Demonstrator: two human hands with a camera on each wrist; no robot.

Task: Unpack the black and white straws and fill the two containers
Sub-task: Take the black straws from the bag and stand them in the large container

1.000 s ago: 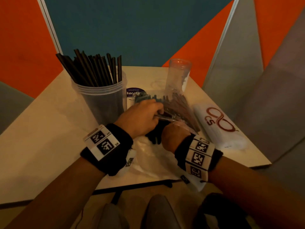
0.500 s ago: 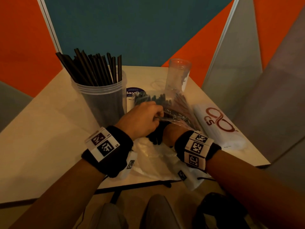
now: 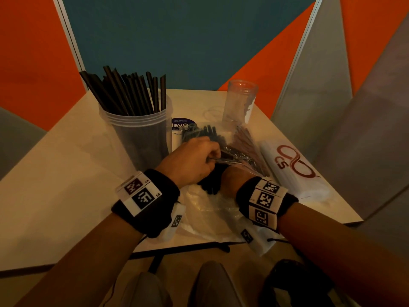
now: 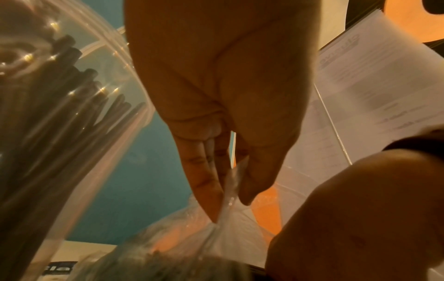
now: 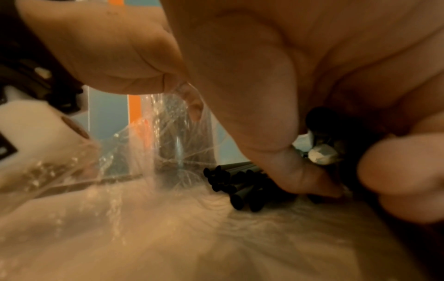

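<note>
A clear plastic bag (image 3: pixel 234 149) of black straws lies at the table's middle. My left hand (image 3: pixel 194 160) pinches the bag's edge (image 4: pixel 228 207) between thumb and fingers. My right hand (image 3: pixel 234 178) reaches into the bag's mouth and curls round a bundle of black straws (image 5: pixel 238 188). A clear container (image 3: pixel 141 131) at the left stands full of black straws (image 3: pixel 130 94). A second clear container (image 3: pixel 240 100) stands empty behind the bag. A pack of white straws (image 3: pixel 292 171) with a red logo lies at the right.
An empty clear bag (image 3: pixel 210 216) lies flattened near the table's front edge. A round dark sticker (image 3: pixel 181 124) sits between the two containers. Orange, teal and grey partition walls close in the table on three sides. A printed sheet (image 4: pixel 384 85) shows in the left wrist view.
My right hand has pushed a little deeper into the bag. The left hand keeps its pinch on the bag's edge, hardly moved.
</note>
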